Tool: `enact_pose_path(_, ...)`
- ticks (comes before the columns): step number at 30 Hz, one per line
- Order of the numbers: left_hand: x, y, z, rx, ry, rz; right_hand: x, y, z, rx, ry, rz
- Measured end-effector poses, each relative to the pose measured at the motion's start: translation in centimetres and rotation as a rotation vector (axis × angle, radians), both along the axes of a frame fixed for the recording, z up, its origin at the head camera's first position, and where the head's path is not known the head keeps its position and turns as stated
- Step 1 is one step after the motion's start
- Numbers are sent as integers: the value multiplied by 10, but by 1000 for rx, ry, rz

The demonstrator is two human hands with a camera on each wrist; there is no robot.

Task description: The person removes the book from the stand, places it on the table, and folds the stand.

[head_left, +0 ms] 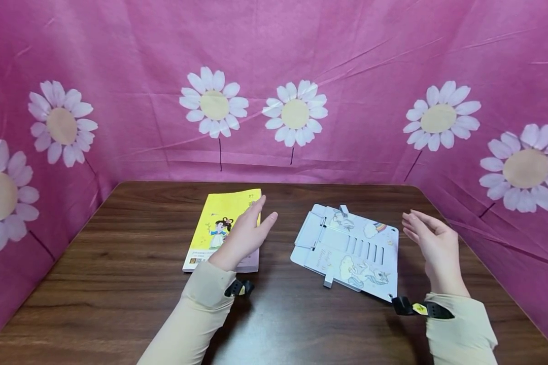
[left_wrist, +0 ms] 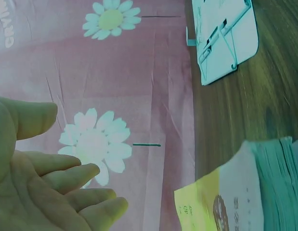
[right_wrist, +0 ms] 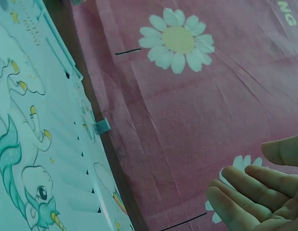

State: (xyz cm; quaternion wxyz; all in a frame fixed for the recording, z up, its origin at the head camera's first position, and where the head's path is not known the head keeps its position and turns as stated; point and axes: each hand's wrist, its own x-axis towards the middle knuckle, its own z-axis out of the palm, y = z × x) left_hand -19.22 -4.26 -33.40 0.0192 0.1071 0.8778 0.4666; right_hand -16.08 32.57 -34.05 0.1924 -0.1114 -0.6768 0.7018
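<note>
The left hand (head_left: pixel 246 235) hovers over the right half of a yellow paperback book (head_left: pixel 224 229), fingers straight and loosely spread, thumb apart toward the right. It grips nothing. From the head view the palm lies above the cover, but whether it actually touches the book cannot be told; the left wrist view shows the palm (left_wrist: pixel 38 183) open and bare with the book's yellow cover (left_wrist: pixel 211 202) and its page edges off to one side, which suggests a gap.

The book lies flat on the dark wooden table (head_left: pixel 118 284), left of centre, its cover bearing a cartoon figure with dark hair.

The right hand (head_left: pixel 434 243) is held up near the right edge of the table, palm turned inward to the left, fingers relaxed and slightly curved. It holds nothing and touches nothing (in the right wrist view its fingertips (right_wrist: pixel 250 192) hang free against the pink cloth).

Just to its left, between the two hands, a folded white book stand (head_left: pixel 347 248) printed with unicorns, clouds and a rainbow lies flat on the table, a row of slots across its middle. Its printed surface (right_wrist: pixel 33 144) fills the left of the right wrist view.

Pink cloth with white daisies (head_left: pixel 294 114) curtains the far side and both flanks of the table. Both forearms wear beige sleeves (head_left: pixel 196 314), each with a black strap at the wrist.
</note>
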Motion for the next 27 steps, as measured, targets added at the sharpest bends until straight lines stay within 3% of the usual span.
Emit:
enact_pose_path(5,-1,-2,-1,-12,13,25,-5,-3,1,70,-79,-55)
enact_pose_path(8,-1,0,-5,-2,6,12,-8,-2,0,159,-187,-77)
enact_pose_path(14,0,11,-19,36,-20,-48,-11,0,-9,329,-398,-7)
enact_pose_path(27,5,32,-37,56,-133,-159,-13,10,-26,321,-506,106)
